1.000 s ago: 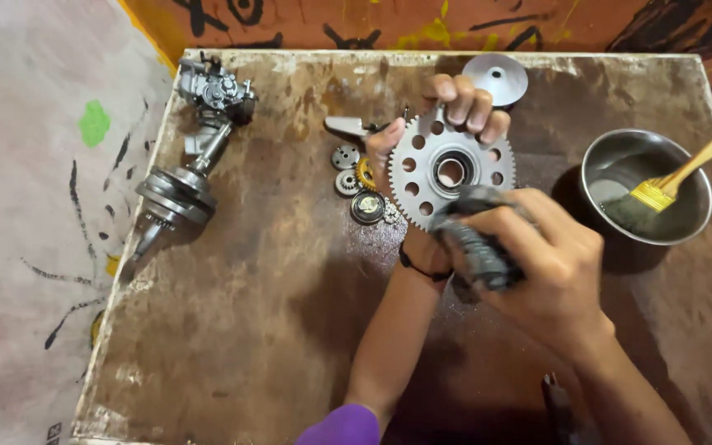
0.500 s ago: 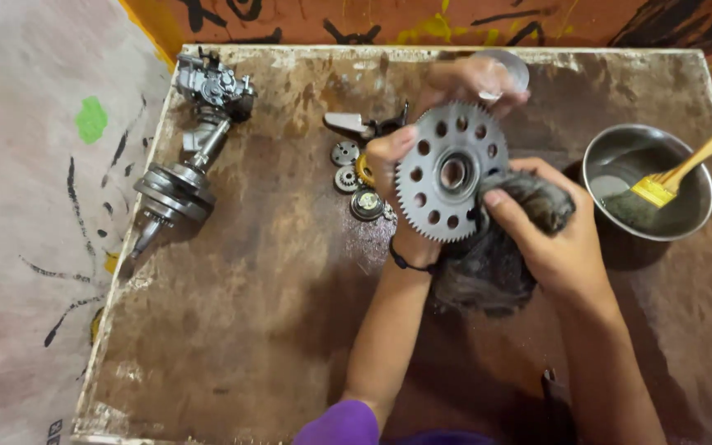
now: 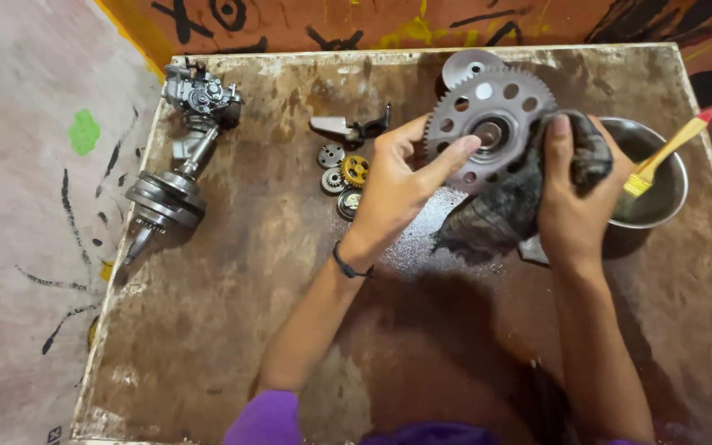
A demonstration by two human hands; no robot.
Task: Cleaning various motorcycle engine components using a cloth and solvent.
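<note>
The scene is lit evenly and fairly brightly by soft, diffuse light that seems to fall from above. A broad, soft-edged shadow is cast on the table [image 3: 232, 330] beneath the forearms, darkest near the lower edge of the frame. Small highlights are seen on the large gear [image 3: 488, 124], on the rim of the metal bowl [image 3: 661, 206] and on the wet patch of the tabletop just below the rag [image 3: 512, 206]. Focus is held across most of the frame; slight softness is seen on the left hand [image 3: 397, 185]. The table's edges are slightly bowed by the wide lens.
</note>
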